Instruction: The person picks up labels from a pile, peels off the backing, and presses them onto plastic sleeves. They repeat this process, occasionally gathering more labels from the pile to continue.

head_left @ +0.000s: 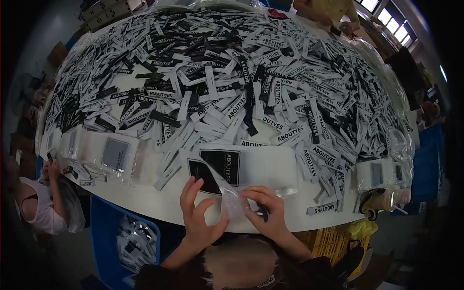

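Note:
A translucent plastic bag (233, 204) with a black label panel is between my two hands at the table's front edge. My right hand (265, 209) pinches the bag's right side, and something small and dark shows by its fingers. On the left, my left hand (199, 212) has its fingers spread and touches or nearly touches the bag. Just behind lies a stack of similar bags (268, 169), the top one showing a black panel (220, 166) lettered ABOUTYES. Many black and white printed strips (234, 116) are heaped beyond the stack.
More bag stacks lie left (116, 153) and right (374, 174) on the white table (145, 193). A blue bin (104, 241) with packed bags stands below left, a yellow crate (333, 244) below right. Cups (386, 199) stand at the right edge. Other people work at left and back.

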`<state>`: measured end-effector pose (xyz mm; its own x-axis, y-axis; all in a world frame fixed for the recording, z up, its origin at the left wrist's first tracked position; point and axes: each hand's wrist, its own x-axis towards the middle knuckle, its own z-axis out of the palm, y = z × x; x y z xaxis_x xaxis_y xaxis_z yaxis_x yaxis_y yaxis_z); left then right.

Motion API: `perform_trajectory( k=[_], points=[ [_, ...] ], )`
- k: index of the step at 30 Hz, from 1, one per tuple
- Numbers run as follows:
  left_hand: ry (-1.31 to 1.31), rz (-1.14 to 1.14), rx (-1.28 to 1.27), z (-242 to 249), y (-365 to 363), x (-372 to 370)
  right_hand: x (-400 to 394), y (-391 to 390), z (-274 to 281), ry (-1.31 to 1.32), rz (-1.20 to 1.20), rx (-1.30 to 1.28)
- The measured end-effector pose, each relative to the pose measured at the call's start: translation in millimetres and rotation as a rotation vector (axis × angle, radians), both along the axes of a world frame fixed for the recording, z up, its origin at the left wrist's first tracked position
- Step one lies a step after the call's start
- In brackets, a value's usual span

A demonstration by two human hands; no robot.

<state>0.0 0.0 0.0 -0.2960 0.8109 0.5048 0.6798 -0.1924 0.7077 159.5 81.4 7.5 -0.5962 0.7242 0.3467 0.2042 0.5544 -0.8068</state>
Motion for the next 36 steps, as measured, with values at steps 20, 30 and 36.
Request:
perform_trajectory(
  k=[20,30,36],
  points=[
    [0.079,-0.339,-0.263,5.7,20.7,17.7,1.0,2.4,5.7,0.740,0.168,-0.707],
    [-0.451,-0.394,-0.618,16.6,14.8,-29.3,-0.8,-4.0,11.7,0.805,-0.041,-0.852],
    [-0.419,-0.416,-0.567,16.4,14.0,-33.0,18.4,19.7,18.7,-0.011,-0.050,-0.184]
  ],
)
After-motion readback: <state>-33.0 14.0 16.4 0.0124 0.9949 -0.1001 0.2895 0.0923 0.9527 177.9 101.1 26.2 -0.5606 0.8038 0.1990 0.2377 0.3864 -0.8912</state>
